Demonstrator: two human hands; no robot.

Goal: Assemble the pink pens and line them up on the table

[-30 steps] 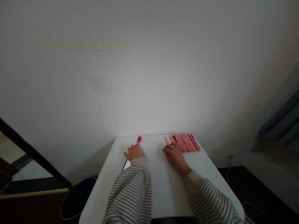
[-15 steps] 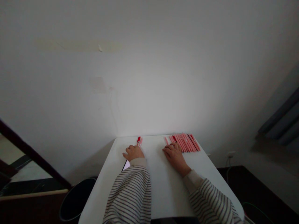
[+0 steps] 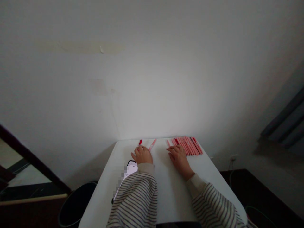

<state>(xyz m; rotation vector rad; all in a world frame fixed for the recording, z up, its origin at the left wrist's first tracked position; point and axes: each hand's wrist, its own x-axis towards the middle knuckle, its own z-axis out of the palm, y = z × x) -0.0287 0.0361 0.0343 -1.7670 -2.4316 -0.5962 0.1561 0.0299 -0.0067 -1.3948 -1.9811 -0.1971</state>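
My left hand (image 3: 142, 154), palm down, is closed on a slim pink pen (image 3: 152, 144) whose far end sticks out past the fingers, tilted right. A red pen (image 3: 140, 142) lies just beyond the knuckles, its near end hidden. Beside and partly under the left forearm lies a phone (image 3: 131, 169) with its screen lit. My right hand (image 3: 178, 156) rests on the table with fingers stretched out, at the near left end of a row of pink pens (image 3: 190, 146). One pink pen (image 3: 168, 143) lies just beyond its fingertips, slightly apart from the row.
The white table (image 3: 163, 196) stands against a bare wall (image 3: 152, 79). A dark bin (image 3: 77, 202) is on the floor to the left. A wall socket (image 3: 234, 157) with a cable is at the right, below a dark curtain (image 3: 287, 120).
My left hand has moved right, swinging the pink pen away from the red one and uncovering more of the phone. My right hand has barely moved, its fingers spread slightly more.
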